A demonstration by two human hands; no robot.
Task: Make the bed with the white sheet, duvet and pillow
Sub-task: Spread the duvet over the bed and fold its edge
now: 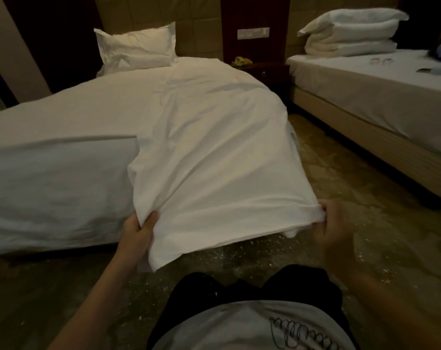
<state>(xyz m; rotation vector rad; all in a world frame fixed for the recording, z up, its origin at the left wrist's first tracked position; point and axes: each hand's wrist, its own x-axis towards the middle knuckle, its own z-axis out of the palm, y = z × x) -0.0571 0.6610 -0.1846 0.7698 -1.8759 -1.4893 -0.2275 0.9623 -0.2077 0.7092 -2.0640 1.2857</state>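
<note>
the duvet (214,147) lay in a long strip down the right side of the bed, its foot end held off the mattress. left hand (138,231) and right hand (333,221) each gripped a corner. the sheet (50,178) was on and the pillow (136,46) was at the head. this looked like the spreading step; next, the duvet would need opening leftward.

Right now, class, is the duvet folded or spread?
Partly spread: the duvet runs from pillow to foot, but bare sheet shows beside it. The left hand and right hand grip its end.
</note>
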